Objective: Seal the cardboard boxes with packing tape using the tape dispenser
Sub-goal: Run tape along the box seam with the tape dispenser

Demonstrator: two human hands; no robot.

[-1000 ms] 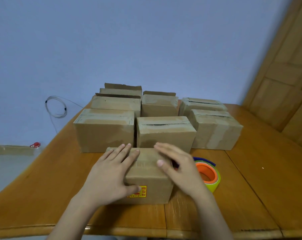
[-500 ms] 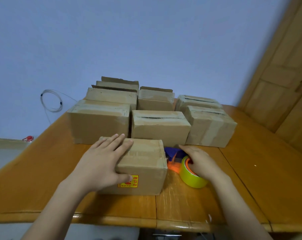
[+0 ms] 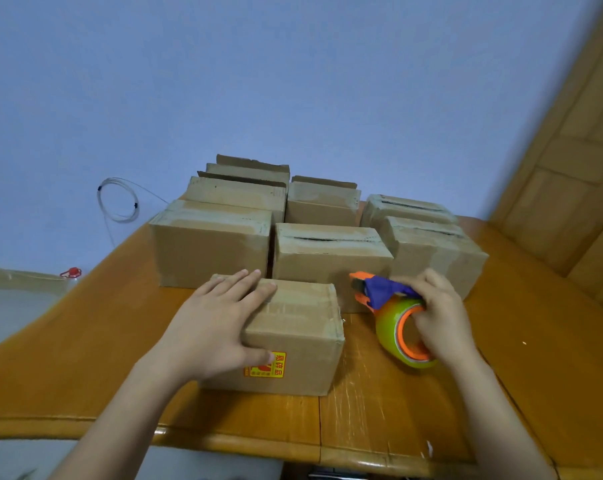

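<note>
The tape dispenser [image 3: 387, 318] (probably light and rigid) is gripped at its roll by the right hand [image 3: 438, 315], the stiff box [image 3: 301, 313] pressed by the flat left hand [image 3: 210, 327].

One label can be read from where I stand. On the front side of the nearest cardboard box [image 3: 303, 344] sits a yellow sticker [image 3: 266, 367] with the red Chinese characters 易碎品, written from top to bottom. Left of them the sticker has a red field with a symbol, and small print below; both are too small to read.
</note>
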